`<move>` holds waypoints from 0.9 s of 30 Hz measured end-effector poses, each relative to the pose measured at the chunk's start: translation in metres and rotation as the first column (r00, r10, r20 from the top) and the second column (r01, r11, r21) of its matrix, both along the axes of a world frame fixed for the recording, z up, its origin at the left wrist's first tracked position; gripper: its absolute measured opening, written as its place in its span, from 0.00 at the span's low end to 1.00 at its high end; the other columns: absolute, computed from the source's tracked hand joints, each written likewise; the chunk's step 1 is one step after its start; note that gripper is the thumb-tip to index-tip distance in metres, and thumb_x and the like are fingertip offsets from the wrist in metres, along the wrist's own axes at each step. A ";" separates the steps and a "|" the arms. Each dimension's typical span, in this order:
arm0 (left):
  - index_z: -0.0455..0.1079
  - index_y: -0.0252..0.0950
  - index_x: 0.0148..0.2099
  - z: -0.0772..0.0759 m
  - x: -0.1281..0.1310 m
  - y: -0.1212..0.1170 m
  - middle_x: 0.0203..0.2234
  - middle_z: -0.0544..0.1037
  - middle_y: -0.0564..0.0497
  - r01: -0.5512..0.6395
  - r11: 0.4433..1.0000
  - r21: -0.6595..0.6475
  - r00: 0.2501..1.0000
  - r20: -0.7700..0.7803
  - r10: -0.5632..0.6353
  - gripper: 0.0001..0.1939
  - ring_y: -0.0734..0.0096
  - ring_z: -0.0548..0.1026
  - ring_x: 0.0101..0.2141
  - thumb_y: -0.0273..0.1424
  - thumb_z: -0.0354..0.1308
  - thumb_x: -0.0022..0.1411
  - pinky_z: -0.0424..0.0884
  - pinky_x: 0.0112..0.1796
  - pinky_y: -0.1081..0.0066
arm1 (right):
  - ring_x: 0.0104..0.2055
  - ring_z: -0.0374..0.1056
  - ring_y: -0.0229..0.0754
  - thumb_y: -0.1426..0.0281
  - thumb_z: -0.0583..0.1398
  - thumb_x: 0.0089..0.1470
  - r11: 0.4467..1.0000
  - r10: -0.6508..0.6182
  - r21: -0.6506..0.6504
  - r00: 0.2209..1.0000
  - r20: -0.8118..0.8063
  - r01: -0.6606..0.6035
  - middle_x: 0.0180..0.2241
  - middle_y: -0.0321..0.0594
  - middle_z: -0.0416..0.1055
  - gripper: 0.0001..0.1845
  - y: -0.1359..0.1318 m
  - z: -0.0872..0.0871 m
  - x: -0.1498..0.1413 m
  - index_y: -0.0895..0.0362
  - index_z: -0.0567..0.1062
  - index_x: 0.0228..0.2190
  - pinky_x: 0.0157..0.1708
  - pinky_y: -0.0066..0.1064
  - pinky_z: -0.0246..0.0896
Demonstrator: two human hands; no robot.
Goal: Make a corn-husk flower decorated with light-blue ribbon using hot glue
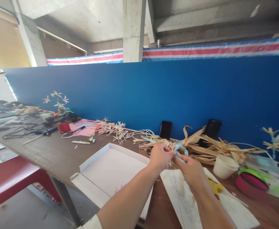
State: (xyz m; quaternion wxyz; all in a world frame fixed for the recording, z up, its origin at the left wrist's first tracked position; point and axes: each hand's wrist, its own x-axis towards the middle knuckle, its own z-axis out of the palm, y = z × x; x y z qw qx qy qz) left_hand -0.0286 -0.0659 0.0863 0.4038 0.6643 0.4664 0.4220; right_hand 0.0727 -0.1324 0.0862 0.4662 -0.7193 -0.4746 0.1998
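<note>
My left hand (160, 156) and my right hand (188, 167) meet above the table, their fingers pinched together around a light blue ribbon-like strip (181, 148). Part of the strip loops up behind the fingertips, and another piece lies along my right fingers. Whatever else the fingertips grip is hidden. A thin pale stick (181, 185) shows below my right hand, over printed paper sheets (175, 183); I cannot tell if it is held. Dried, straw-coloured husk leaves (194, 138) lie in a heap just behind my hands.
Left of my arms lies an open white box lid (106, 171). To the right are a white paper cup (225, 167), yellow-handled scissors (214, 187) and a pink tape roll (251, 183). A phone (165, 129) leans against the blue partition (129, 92). Small husk flowers (120, 128) lie farther left.
</note>
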 end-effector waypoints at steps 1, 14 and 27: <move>0.66 0.34 0.22 0.001 -0.001 -0.001 0.17 0.69 0.55 0.009 1.000 -0.013 1.000 0.019 -0.009 0.11 0.76 0.65 0.22 0.37 0.62 0.44 0.59 0.25 0.75 | 0.34 0.69 0.48 0.52 0.60 0.42 1.000 0.009 -0.001 1.000 -0.022 -0.009 0.26 0.37 0.76 0.24 0.000 -0.001 0.001 0.58 0.79 0.33 0.34 0.32 0.58; 0.75 0.30 0.37 -0.019 -0.022 -0.002 0.20 0.65 0.54 0.509 0.829 -0.233 0.798 0.488 -0.353 0.25 0.82 0.58 0.21 0.45 0.65 0.41 0.56 0.23 0.77 | 0.27 0.69 0.43 0.56 0.62 0.40 0.995 0.087 0.070 0.958 -0.273 -0.070 0.25 0.39 0.75 0.25 -0.004 -0.016 0.007 0.61 0.77 0.36 0.26 0.29 0.60; 0.73 0.30 0.27 -0.009 -0.020 -0.007 0.20 0.70 0.54 0.290 0.952 -0.096 0.915 0.318 -0.247 0.14 0.79 0.64 0.23 0.37 0.65 0.42 0.58 0.26 0.75 | 0.32 0.70 0.45 0.56 0.60 0.45 0.991 0.125 0.061 0.981 -0.147 -0.118 0.26 0.38 0.75 0.23 -0.015 -0.009 0.004 0.58 0.77 0.37 0.31 0.30 0.61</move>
